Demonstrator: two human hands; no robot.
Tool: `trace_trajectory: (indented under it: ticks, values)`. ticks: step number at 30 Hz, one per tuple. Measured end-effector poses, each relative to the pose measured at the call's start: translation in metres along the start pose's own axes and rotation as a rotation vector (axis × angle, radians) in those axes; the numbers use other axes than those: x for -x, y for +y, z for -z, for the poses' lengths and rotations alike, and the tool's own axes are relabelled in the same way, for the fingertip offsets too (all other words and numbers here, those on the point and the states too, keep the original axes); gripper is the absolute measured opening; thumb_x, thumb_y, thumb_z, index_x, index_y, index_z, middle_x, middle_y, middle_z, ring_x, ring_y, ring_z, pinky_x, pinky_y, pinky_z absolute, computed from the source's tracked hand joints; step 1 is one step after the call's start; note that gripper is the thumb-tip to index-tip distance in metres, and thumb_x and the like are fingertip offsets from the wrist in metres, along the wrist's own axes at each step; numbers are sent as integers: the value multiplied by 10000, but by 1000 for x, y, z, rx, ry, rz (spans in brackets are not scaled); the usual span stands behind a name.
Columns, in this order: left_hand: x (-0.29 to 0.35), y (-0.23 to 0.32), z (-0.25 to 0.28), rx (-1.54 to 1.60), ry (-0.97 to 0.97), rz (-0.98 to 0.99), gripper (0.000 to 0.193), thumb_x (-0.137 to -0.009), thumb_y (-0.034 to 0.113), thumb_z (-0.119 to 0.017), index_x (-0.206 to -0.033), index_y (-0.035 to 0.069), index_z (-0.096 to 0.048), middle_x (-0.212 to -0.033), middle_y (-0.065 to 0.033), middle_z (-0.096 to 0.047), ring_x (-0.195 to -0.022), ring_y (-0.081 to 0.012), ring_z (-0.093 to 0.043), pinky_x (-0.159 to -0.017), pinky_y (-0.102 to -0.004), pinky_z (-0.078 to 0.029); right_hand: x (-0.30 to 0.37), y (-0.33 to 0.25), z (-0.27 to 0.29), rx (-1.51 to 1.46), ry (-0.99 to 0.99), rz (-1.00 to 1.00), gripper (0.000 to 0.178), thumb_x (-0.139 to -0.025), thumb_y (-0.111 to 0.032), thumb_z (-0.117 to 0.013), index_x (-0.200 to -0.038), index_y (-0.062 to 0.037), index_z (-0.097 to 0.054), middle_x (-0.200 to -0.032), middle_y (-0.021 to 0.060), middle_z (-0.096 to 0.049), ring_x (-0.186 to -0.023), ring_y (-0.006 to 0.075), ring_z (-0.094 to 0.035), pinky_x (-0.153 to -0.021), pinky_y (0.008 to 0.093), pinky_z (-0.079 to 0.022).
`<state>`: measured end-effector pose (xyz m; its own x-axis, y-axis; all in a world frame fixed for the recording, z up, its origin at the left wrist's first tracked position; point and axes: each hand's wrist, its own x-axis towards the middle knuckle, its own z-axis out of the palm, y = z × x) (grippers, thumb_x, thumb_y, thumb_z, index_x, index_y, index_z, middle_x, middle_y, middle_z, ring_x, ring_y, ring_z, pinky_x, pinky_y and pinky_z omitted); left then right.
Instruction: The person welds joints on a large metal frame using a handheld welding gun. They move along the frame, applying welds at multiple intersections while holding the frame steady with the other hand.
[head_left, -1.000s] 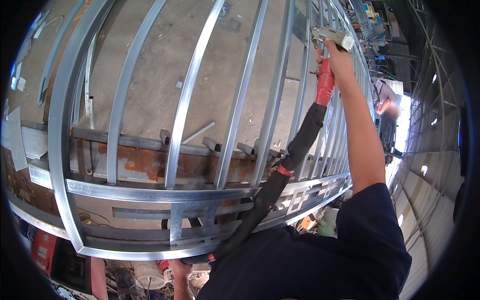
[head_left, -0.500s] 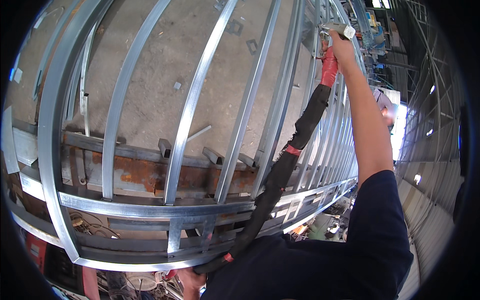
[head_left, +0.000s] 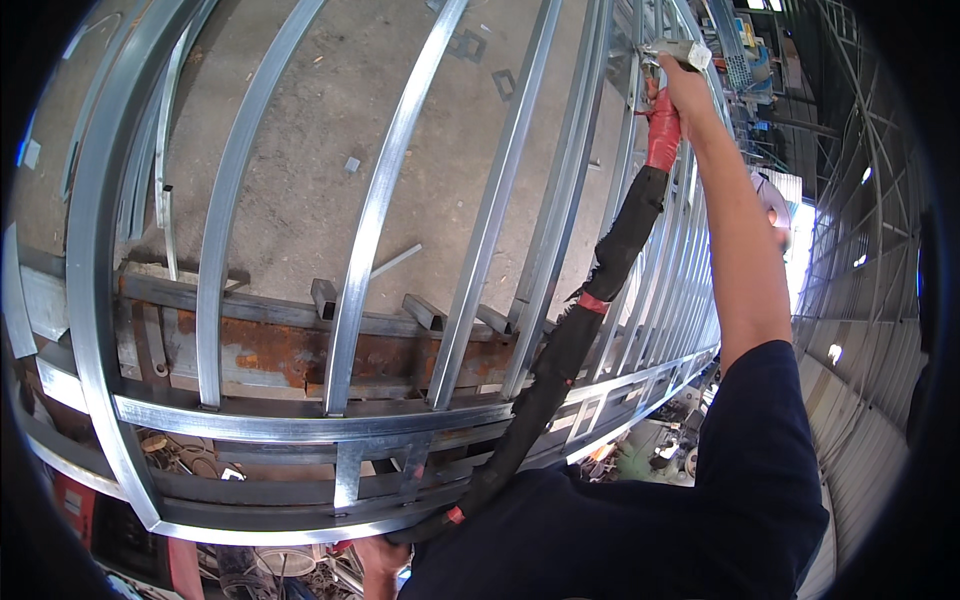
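My right arm reaches out to the far right. My right hand is closed around the red-taped grip of a welding gun with a pale grey body, held beside the far metal bars. From the grip, a thick black-sleeved cable bound with red tape runs down across the frame toward my body. Low in the view, my left hand lies at the cable's lower end, just below the near edge of the frame. Its fingers are mostly hidden. The shiny steel-tube frame spreads out before me, its bars running away from me.
A rusty steel beam lies beneath the frame, with short tube offcuts along it. Below the frame at left stand a red and black machine and cluttered cables. Another person is beyond my right arm, near a corrugated wall.
The view has shifted slightly, with the left bars moving a little leftward. My right hand keeps its hold on the welding gun, nearly in the same place.
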<state>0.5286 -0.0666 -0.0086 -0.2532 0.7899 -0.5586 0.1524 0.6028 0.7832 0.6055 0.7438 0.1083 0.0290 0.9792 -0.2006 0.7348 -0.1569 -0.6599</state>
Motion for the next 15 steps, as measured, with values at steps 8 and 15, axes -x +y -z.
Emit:
trace_trajectory:
  ticks: [8,15]
  values:
    - [-4,0,2,-18,-11,-43,483,-789,215,-770,-1230,40,-677,-1189,-256,-682,-1091,-519,-629,-943,-559,-495,0,-2,-4,20,-3,-22,375,-1004,-365,-671,-1167,-33,-609,-823,85,-632,-615,195,-623,-523,402,-545]
    - [-4,-3,2,-19,-14,-52,466,-785,200,-758,-1210,30,-676,-1163,-258,-682,-1064,-521,-630,-922,-561,-498,-4,-2,-5,37,-6,-32,394,-1002,-392,-685,-1191,-63,-580,-793,58,-634,-614,173,-632,-540,370,-549]
